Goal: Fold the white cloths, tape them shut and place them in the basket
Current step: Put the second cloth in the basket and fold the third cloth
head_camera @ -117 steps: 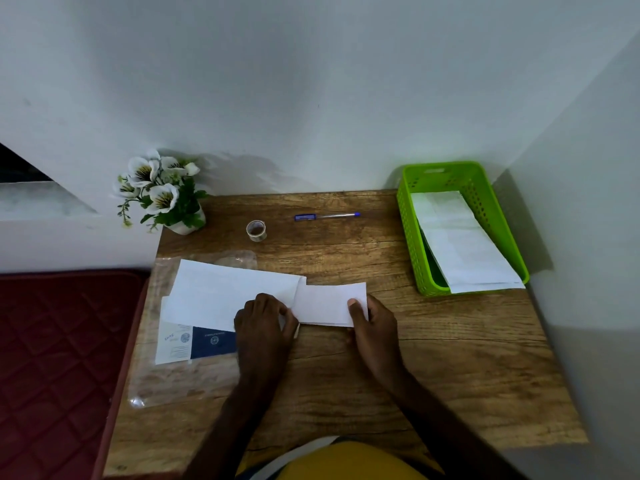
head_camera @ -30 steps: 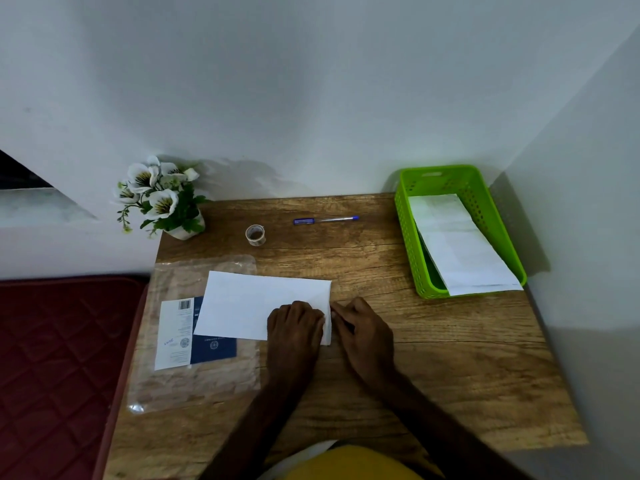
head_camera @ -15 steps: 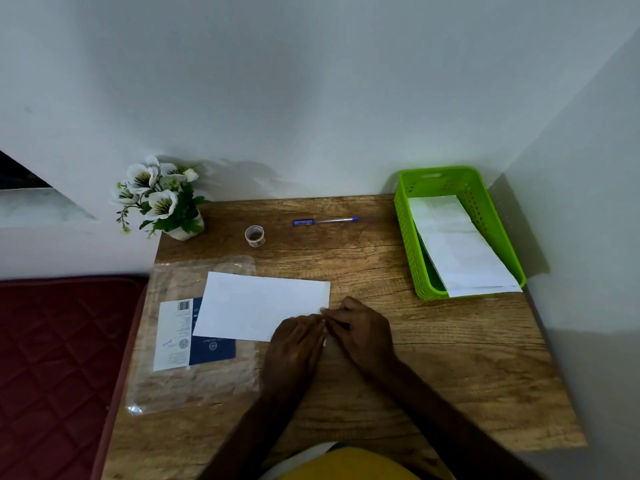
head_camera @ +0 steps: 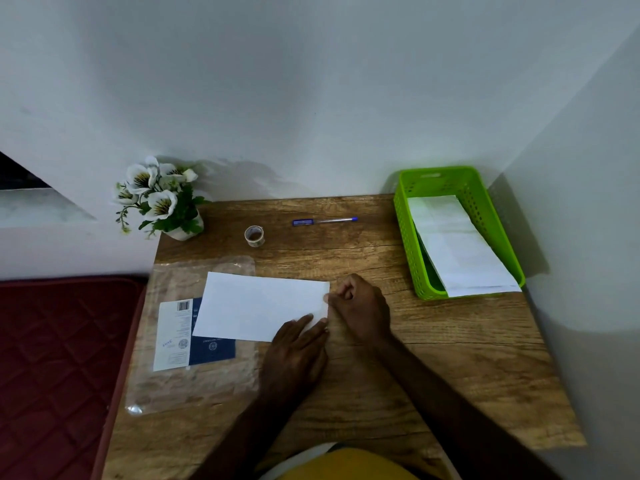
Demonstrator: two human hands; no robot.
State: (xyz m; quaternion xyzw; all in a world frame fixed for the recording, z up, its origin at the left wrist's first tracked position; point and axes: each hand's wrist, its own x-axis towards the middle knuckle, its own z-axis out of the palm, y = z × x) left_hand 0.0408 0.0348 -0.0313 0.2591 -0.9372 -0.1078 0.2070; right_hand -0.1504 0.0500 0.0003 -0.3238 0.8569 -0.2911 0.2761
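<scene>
Lying flat at the middle of the worktop (head_camera: 433,358), the cloth (head_camera: 256,306) is a white folded rectangle, its left part resting over a clear plastic bag (head_camera: 173,386) that carries a white and blue label (head_camera: 180,341). The left hand (head_camera: 294,351) rests on the cloth's corner at about 5 o'clock, palm down, its fingers (head_camera: 304,323) straight and flat against the sheet, holding nothing. The right hand (head_camera: 360,306) sits at the cloth's 3 o'clock edge with its fingers (head_camera: 337,296) curled in, fingertips touching that right edge; whether they pinch the fold or only press it I cannot tell for certain, though the thumb and forefinger appear to meet at the edge. At 2 o'clock from the cloth, well apart, stands the green basket (head_camera: 405,237) against the right wall, with folded white cloths (head_camera: 460,251) already inside it, the front one jutting over the near rim. At 12 o'clock from the cloth, near the back of the worktop, stands a small tape roll (head_camera: 254,236), and to its right lies a blue pen (head_camera: 323,221), both clear of the cloth. At 11 o'clock, on the back left corner, is a pot of white flowers (head_camera: 159,199). A dark red mattress (head_camera: 59,368) lies beside the worktop at 9 o'clock. A yellow garment (head_camera: 346,467) shows at the bottom edge.
</scene>
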